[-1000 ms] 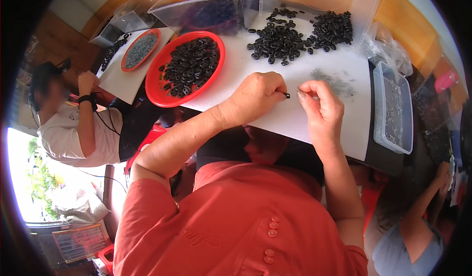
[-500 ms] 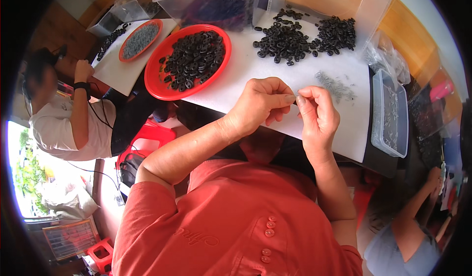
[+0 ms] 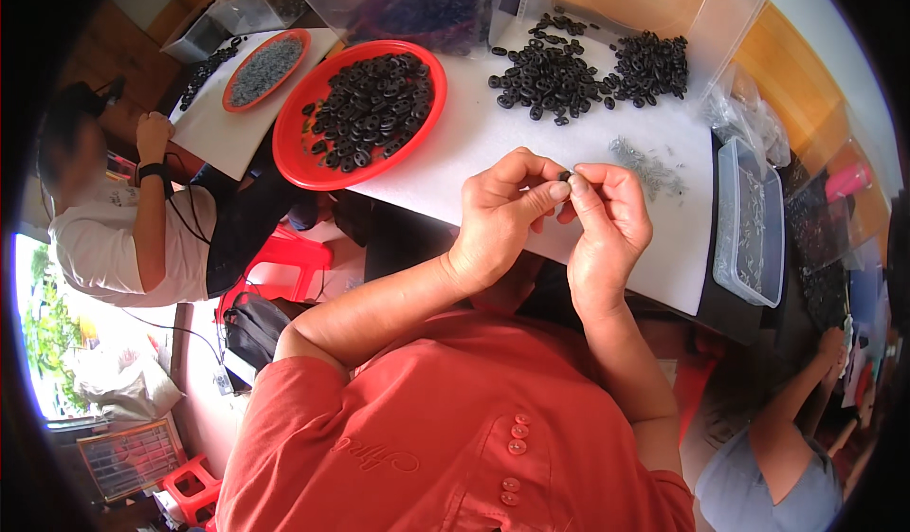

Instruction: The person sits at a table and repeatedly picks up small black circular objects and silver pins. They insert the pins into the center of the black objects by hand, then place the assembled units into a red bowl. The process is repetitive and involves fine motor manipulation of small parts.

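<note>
My left hand point(image 3: 502, 215) and my right hand point(image 3: 609, 217) meet above the front of the white work surface point(image 3: 455, 139), thumbs tip to tip. Both are closed in a pinch on one small black oval piece point(image 3: 565, 176), whose top shows between the thumb tips. Fingers hide the rest of it. Beyond them lie a heap of similar black oval pieces point(image 3: 545, 79) and a second black heap point(image 3: 652, 66). Small clear slivers point(image 3: 648, 168) are scattered just past my right hand. To the left, a red plate point(image 3: 287, 153) carries many black pieces with holes.
A clear tub point(image 3: 773, 248) with more slivers stands at the right edge. Large clear bins point(image 3: 403, 11) line the back, with plastic bags point(image 3: 749, 120) at back right. One person point(image 3: 133, 238) sits at left beside an orange-rimmed plate point(image 3: 305, 44); another person point(image 3: 777, 466) is at lower right.
The black piece now shows between my thumb tips, where only a tiny pinched bit was visible before. My left hand has turned slightly, and both hands stay close together.
</note>
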The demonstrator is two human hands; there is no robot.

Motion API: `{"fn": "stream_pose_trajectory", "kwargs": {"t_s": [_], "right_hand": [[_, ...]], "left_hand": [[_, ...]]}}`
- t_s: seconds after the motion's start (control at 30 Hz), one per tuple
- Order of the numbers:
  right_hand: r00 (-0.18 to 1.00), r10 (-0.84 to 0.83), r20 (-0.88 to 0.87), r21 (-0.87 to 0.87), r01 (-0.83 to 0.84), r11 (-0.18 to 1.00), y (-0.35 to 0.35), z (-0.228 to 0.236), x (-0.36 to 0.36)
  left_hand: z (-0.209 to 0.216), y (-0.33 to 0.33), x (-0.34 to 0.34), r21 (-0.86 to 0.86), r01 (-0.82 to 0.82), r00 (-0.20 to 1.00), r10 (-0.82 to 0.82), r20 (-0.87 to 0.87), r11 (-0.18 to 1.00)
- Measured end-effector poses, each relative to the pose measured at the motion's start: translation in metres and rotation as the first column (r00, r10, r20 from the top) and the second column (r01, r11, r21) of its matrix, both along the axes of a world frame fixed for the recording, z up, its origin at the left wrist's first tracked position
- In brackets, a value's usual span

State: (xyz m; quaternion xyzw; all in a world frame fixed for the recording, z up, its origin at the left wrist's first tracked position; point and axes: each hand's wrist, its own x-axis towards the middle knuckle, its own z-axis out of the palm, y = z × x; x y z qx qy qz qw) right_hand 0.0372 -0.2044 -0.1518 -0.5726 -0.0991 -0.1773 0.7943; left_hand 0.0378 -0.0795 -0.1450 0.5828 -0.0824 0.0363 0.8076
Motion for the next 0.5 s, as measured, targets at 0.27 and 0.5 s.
{"fn": "stream_pose_trajectory", "kwargs": {"t_s": [0.27, 0.5], "right_hand": [[0.999, 0.016, -0.044, -0.218, -0.025, 0.976, -0.004, 0.005, 0.005], [1.0, -0.012, -0.013, -0.388, 0.006, 0.922, -0.011, 0.01, 0.011]], "left_hand": [[0.007, 0.016, 0.012, -0.016, 0.098, 0.978, -0.099, -0.184, 0.995], [0.002, 0.024, 0.018, 0.092, 0.118, 0.983, -0.103, -0.151, 0.989]]}}
